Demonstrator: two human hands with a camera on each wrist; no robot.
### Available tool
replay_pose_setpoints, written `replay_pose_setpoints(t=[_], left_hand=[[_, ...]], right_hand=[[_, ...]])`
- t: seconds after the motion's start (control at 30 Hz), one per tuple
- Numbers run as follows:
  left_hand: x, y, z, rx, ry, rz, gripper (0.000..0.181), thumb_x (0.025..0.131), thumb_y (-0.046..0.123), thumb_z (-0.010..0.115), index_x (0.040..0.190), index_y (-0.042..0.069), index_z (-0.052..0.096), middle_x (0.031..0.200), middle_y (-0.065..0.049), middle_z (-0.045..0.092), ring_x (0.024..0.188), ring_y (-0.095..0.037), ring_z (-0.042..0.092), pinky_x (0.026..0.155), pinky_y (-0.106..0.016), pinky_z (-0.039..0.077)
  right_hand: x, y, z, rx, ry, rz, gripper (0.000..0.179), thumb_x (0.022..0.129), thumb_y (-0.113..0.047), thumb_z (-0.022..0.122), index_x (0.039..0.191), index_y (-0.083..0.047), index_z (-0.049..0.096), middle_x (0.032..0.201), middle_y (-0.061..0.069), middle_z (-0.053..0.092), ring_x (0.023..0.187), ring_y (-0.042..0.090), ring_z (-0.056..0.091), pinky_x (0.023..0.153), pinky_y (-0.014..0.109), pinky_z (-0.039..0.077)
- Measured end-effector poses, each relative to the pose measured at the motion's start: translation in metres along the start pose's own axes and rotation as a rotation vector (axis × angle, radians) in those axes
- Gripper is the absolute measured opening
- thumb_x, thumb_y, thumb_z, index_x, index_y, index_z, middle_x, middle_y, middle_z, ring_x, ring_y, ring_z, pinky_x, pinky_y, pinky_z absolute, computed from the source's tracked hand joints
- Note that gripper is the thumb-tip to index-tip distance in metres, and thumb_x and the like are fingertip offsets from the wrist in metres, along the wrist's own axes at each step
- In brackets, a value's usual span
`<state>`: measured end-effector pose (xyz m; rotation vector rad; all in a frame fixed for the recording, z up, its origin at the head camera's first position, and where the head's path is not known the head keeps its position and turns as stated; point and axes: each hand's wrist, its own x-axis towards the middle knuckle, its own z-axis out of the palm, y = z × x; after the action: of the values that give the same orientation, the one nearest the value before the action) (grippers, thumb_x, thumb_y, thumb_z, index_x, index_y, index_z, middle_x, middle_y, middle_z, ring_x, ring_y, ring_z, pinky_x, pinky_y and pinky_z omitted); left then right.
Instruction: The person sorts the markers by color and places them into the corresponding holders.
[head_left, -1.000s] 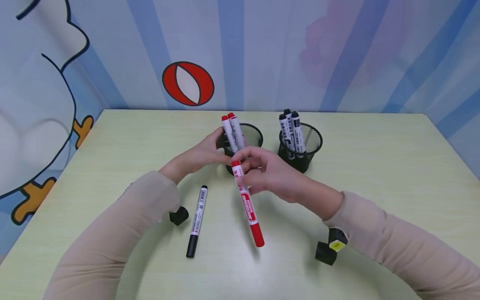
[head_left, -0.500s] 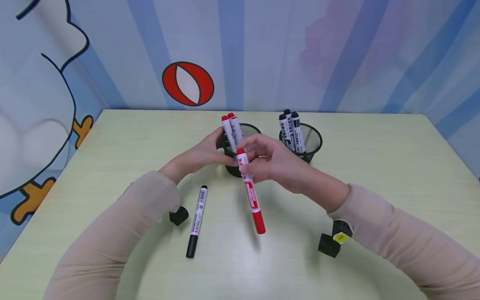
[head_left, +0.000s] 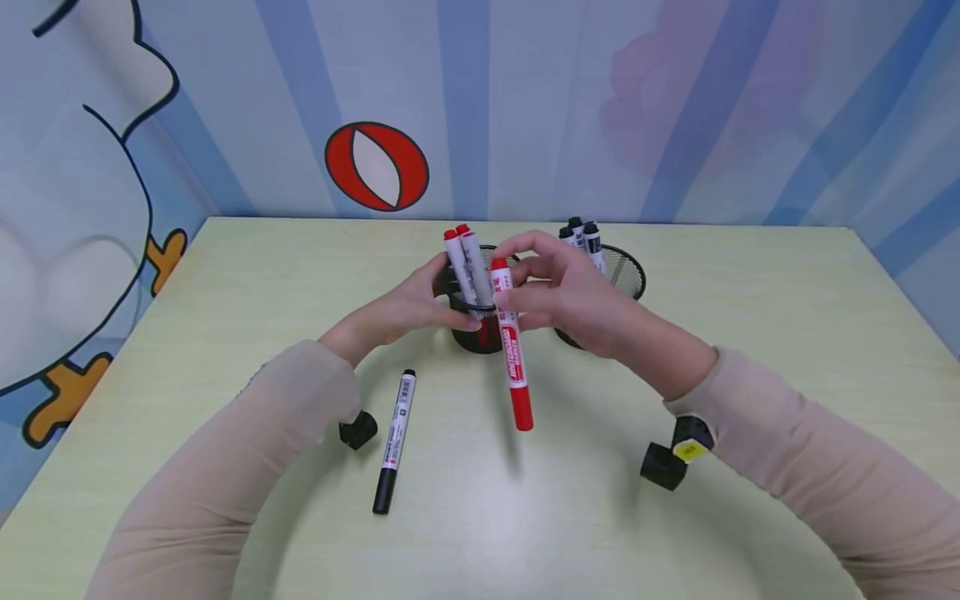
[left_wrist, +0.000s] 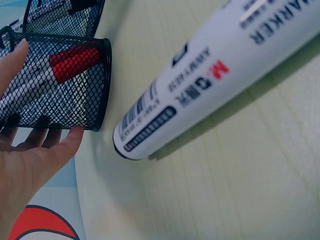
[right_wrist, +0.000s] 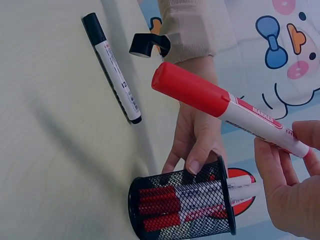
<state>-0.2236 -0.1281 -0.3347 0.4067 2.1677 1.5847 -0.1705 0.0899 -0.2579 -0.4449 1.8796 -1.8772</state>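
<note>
My left hand [head_left: 397,315] grips a black mesh pen cup [head_left: 467,342] from its left side, thumb in front and fingers around the wall. Red-capped white markers [head_left: 467,265] stand in that cup, their red caps showing low through the mesh in the right wrist view. Between the thumb and fingers of my right hand [head_left: 581,300] is another red marker [head_left: 512,346], pinched near its upper end. It hangs tilted, its red cap [right_wrist: 190,89] downward, just in front of the cup's right side and above the table.
A black marker [head_left: 394,442] lies on the table [head_left: 480,533] nearer me. To the right, partly behind my right hand, stands a second mesh cup [head_left: 632,271] holding several black markers [head_left: 593,242]. Black wrist-worn blocks [head_left: 664,466] hang by my sleeves.
My right hand has carried the red marker up and away from me, slightly right, to the cup's front right. The left hand and its cup have stayed in place.
</note>
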Motion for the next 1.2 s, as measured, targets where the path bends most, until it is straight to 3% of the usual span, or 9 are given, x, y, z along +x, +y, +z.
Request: replay_pose_setpoints(t=[0.6,1.2], left_hand=[[0.0,0.0,0.0,-0.003,-0.006,0.001,0.088,0.076,0.009,0.075,0.144,0.02,0.022,0.143,-0.005,0.033,0.13,-0.024,0.027,0.105,-0.05,0.029],[0.0,0.001,0.0,0.002,0.014,-0.01,0.089,0.075,0.008,0.076,0.144,0.017,0.022,0.142,-0.005,0.034,0.13,-0.024,0.028,0.105,-0.049,0.029]], right_hand=[[0.005,-0.014,-0.015,-0.005,0.106,-0.048,0.036,0.086,0.002,0.059,0.119,-0.01,0.05,0.098,0.012,0.052,0.087,0.025,0.057,0.072,0.035,0.055],[0.011,-0.02,-0.026,0.019,0.142,-0.091,0.035,0.086,0.005,0.058,0.117,-0.011,0.05,0.096,0.012,0.052,0.08,0.022,0.056,0.069,0.033,0.055]])
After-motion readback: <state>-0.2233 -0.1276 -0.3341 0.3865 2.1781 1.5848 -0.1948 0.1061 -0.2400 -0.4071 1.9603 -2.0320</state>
